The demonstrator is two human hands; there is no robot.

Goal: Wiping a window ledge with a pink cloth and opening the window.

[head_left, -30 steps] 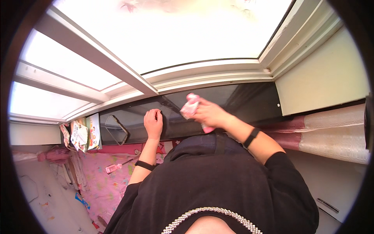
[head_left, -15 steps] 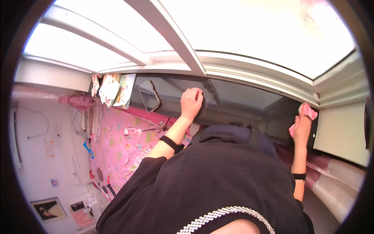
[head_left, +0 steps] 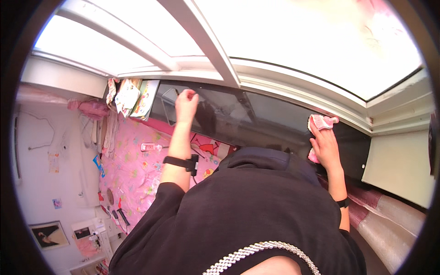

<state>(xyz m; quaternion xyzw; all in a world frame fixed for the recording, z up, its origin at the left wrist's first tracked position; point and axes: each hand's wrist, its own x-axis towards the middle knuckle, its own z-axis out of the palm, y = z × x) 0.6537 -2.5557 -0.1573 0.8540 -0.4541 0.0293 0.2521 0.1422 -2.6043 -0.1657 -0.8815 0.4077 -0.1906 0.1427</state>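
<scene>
On the dark, glossy windowsill [head_left: 275,117], my right hand [head_left: 326,149] presses a pink-and-white cloth [head_left: 323,122]. The cloth shows beyond my fingertips and beside my thumb. My left hand [head_left: 186,106] is farther left on the sill, its fingers curled in. It covers the right edge of a flat, rectangular object with a thin rim [head_left: 167,107], so I cannot see whether my fingers grip that edge. Several books or booklets [head_left: 143,101] are stacked just left of this object.
White window frames [head_left: 293,87] run along the sill's far side. Below it on the left, a pink patterned bedspread [head_left: 133,169] carries a small pink-and-white bottle [head_left: 148,147]. At the right end stand a pale panel [head_left: 398,160] and a pink-and-silver curtain [head_left: 385,211].
My right hand has slid the cloth leftward along the sill, away from the right corner. My left hand has shifted left, onto the edge of the rectangular object.
</scene>
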